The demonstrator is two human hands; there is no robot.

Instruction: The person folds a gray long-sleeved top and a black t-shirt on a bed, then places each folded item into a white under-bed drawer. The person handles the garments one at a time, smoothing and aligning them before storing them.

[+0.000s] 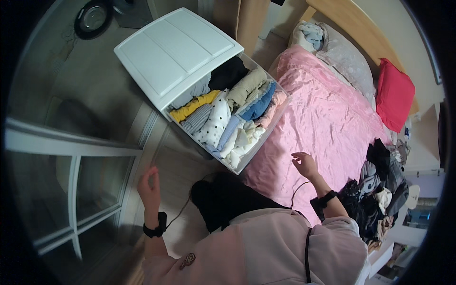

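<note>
A white plastic drawer unit (178,50) stands in front of me with its drawer (236,169) pulled out. Folded clothes fill the drawer: a yellow garment (197,104), a grey striped one (197,118), a white one with black dots (213,121), a khaki one (247,88), blue denim (259,105), a peach one (274,108) and a black one (229,72). My left hand (149,187) is raised left of the drawer, fingers loosely bent, with nothing in it. Over the bed's near part hovers my right hand (305,166), also without anything, its fingers half curled and apart.
Right of the drawer is a bed with a pink satin cover (323,109), pale pillows (349,57) and a red cushion (393,95). Dark clothes (380,185) lie heaped at the far right. A glass sliding door (71,190) borders the left. Cables hang near both wrists.
</note>
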